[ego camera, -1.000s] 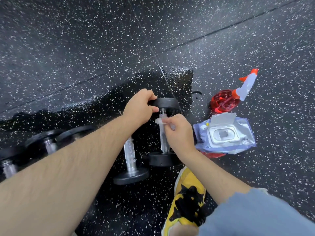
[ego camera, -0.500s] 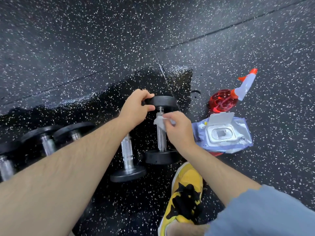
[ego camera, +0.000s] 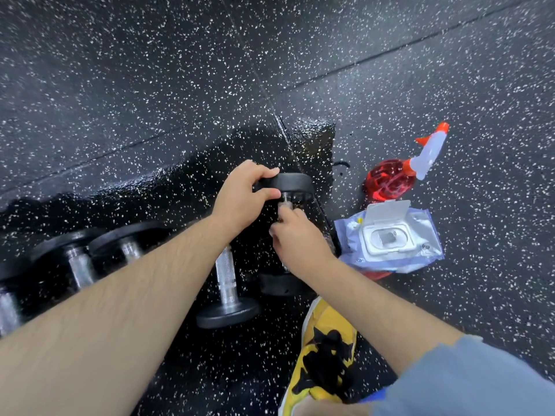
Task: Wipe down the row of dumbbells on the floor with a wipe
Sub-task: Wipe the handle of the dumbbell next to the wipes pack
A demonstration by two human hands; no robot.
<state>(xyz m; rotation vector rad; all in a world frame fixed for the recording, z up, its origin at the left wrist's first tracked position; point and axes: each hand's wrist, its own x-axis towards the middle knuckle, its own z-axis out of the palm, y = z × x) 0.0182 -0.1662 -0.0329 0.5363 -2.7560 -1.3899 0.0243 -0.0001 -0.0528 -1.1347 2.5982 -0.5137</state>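
left hand (ego camera: 240, 199): fingers curled over far head of black-headed chrome-handled dumbbell (ego camera: 295, 185) on speckled black rubber floor (ego camera: 150, 85) | right hand (ego camera: 297, 240): fingers wrapped round handle just beneath, holding pale crumpled wipe (ego camera: 283, 208) | hidden: wipe mostly inside fingers, near head partly behind right wrist

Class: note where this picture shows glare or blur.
Head view: glossy sheen on the dark patch of black speckled rubber floor; bright glints on the knurled chrome dumbbell handle; right hand slightly blurred; left forearm soft at lower left.
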